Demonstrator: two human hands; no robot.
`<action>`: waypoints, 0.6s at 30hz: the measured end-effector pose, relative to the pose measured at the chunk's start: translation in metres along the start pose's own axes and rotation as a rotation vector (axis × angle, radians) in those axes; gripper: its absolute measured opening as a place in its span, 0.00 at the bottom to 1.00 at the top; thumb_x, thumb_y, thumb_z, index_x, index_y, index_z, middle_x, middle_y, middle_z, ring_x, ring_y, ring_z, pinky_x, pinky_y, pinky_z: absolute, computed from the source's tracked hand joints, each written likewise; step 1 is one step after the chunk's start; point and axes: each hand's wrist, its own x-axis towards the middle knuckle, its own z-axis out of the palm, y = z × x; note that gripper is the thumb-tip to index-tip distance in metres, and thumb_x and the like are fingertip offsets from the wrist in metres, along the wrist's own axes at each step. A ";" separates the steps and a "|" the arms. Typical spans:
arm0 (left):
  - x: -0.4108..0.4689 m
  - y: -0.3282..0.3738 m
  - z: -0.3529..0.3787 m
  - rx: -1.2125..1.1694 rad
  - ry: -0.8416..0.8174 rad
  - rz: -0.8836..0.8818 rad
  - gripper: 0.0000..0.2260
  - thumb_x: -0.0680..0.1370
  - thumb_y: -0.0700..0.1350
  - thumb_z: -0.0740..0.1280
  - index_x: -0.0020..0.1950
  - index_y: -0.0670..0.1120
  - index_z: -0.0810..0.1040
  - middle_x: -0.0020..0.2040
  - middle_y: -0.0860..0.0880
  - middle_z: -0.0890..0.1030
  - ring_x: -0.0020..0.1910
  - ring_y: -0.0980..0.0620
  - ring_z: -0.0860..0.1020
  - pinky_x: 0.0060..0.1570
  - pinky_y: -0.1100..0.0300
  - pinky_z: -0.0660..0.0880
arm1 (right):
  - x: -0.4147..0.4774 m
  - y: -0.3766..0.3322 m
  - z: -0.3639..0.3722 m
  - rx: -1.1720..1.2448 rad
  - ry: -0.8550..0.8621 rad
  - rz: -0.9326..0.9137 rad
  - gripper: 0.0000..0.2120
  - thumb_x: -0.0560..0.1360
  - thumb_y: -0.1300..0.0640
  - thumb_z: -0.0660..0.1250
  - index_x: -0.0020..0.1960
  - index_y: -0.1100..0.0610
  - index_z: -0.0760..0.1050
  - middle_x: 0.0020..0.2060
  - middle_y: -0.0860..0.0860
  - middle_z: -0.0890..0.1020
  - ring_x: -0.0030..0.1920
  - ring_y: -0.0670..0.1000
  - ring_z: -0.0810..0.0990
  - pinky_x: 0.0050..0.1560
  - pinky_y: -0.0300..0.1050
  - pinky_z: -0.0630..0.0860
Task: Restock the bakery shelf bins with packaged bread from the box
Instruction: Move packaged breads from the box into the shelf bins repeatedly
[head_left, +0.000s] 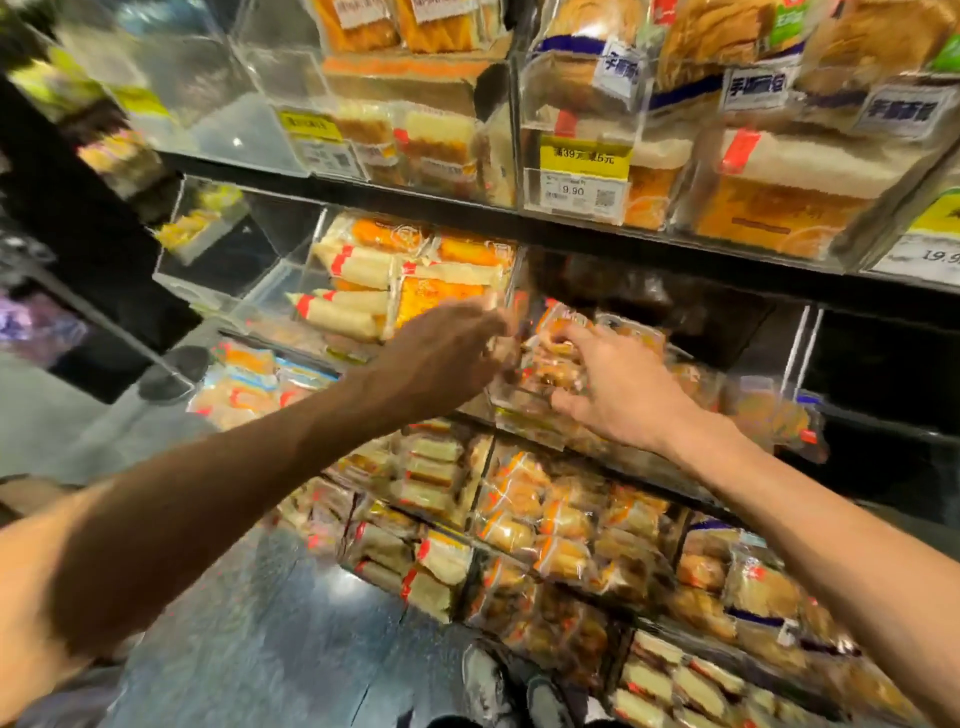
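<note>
Crinkly clear film printed in orange wraps the bread packet (551, 364), a lumpy, rounded bundle sitting in the clear bin (524, 421) straight below the yellow price tag (584, 156). The bin is hard, glossy acrylic with flat walls and sharp edges, tucked under the black shelf edge (623, 244) that runs just below the tag. As far as the blur lets us judge, the packet's long axis runs from the bin's front lip back into the shelf; which end is which we cannot tell. Our right hand (623, 395), below and slightly right of the tag, reaches in palm down with the wrist nearly straight. Its fingers (569, 338) curl over the top of the packet and the thumb is spread beneath, so it grasps the packet. Our left hand (447, 353), below and left of the tag, stretches forward in shadow on a straight forearm, fingertips at the bin's left wall. Whether it pinches anything we cannot tell. Further left of the tag and lower, pale rolls (353, 270), long and smooth-wrapped, lie stacked lengthwise.
</note>
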 end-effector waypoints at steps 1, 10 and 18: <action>-0.024 -0.007 -0.012 0.070 -0.003 -0.025 0.15 0.79 0.48 0.68 0.64 0.46 0.76 0.58 0.44 0.78 0.55 0.43 0.77 0.49 0.48 0.76 | -0.002 -0.018 0.005 0.010 0.001 -0.066 0.32 0.74 0.48 0.72 0.74 0.53 0.64 0.65 0.56 0.73 0.65 0.61 0.73 0.61 0.52 0.72; -0.282 -0.074 -0.063 0.491 0.032 -0.530 0.16 0.67 0.43 0.74 0.52 0.44 0.75 0.42 0.42 0.77 0.39 0.39 0.78 0.36 0.50 0.72 | -0.008 -0.232 0.101 -0.023 -0.155 -0.735 0.33 0.75 0.46 0.67 0.75 0.51 0.60 0.66 0.56 0.67 0.64 0.60 0.70 0.60 0.52 0.71; -0.545 -0.108 -0.090 0.632 -0.133 -1.043 0.31 0.57 0.46 0.82 0.57 0.41 0.78 0.46 0.39 0.76 0.42 0.39 0.73 0.29 0.51 0.73 | -0.032 -0.450 0.219 -0.178 -0.369 -1.133 0.30 0.77 0.45 0.66 0.74 0.53 0.61 0.65 0.56 0.70 0.65 0.58 0.69 0.62 0.54 0.72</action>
